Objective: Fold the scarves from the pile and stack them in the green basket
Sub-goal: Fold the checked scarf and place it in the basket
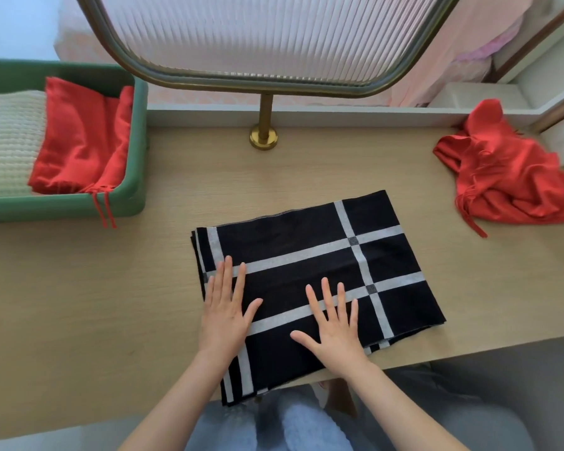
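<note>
The black scarf (306,255), crossed with pale grey stripes, lay folded into a layered rectangle at the middle of the table (79,288). It sat at a slant, its near corner reaching past the table's front edge. I pressed both palms flat on it, holding nothing. My left hand (225,310) lay on the scarf's left part, fingers straight and slightly apart, thumb out to the right. My right hand (334,327) lay just beside it toward the centre, fingers fanned wide over a stripe, thumb pointing left.

The green basket (137,141) stood at the table's far left, well apart from the black scarf. Inside it a folded red scarf (82,138) lay against the right wall, and two of its tassels (106,209) hung over the near rim onto the table. A knitted cream scarf (7,141) lay beside the red one, running out of the picture on the left.

On the far right of the table a loose red scarf (508,177) sat crumpled in a heap, one cord trailing toward me. Behind the black scarf a brass post (263,118) rose from a round foot on the table and carried a ribbed panel (267,34) in a rounded metal frame. Pink bedding (489,27) showed beyond it. Below the table edge my jeans (306,424) were in view.
</note>
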A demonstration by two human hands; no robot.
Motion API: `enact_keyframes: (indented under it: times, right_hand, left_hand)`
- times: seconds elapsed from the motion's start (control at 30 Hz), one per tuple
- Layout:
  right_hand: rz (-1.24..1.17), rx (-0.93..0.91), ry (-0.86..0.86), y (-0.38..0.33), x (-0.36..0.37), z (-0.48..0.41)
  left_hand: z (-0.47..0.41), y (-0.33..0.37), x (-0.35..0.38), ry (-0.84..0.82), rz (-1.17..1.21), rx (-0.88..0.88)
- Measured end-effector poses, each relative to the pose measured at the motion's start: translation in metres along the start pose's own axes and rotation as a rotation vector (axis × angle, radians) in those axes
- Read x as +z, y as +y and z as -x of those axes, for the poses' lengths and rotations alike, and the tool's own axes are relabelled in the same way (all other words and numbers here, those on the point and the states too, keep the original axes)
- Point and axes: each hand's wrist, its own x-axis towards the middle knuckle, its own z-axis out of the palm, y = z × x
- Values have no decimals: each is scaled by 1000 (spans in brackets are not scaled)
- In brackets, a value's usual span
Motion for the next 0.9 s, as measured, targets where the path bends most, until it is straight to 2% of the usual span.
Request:
enact_keyframes:
  times: [0.1,0.2,0.33,0.57,0.73,0.9]
  right_hand:
    - [-42,0,25,2,-4,1]
    - [-93,100,124,18,-11,1]
    - [-57,216,90,45,-6,2]
    - [-86,191,78,54,-4,0]
    - [-85,90,243,68,-35,-10]
    - [-42,78,260,99,-75,-64]
  left_hand:
    - [1,2,-3,8,4,1]
    - [0,6,-7,12,5,1]
    - [4,13,-1,5,25,23]
    - [7,17,-1,-3,15,19]
    - [-2,38,-9,-8,-9,16]
    - [-36,76,-7,-19,-42,-3]
